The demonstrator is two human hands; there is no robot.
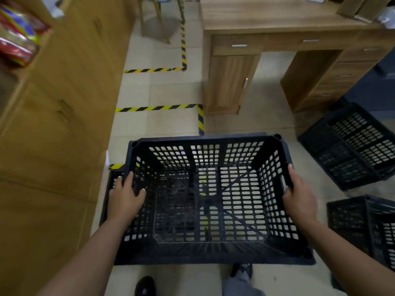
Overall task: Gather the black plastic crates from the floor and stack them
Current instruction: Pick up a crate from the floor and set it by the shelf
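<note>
A black perforated plastic crate fills the lower middle of the head view, open side up, held above the floor. My left hand grips its left rim and my right hand grips its right wall at the handle slot. Under its left side the edge of another black crate shows, mostly hidden. Two more black crates lie on the floor at the right: one tipped on its side, one nearer at the edge of view.
A tall wooden cabinet runs along the left. A wooden desk with drawers stands ahead on the right. Yellow-black tape marks the tiled floor. A stool stands far ahead. My shoes show at the bottom.
</note>
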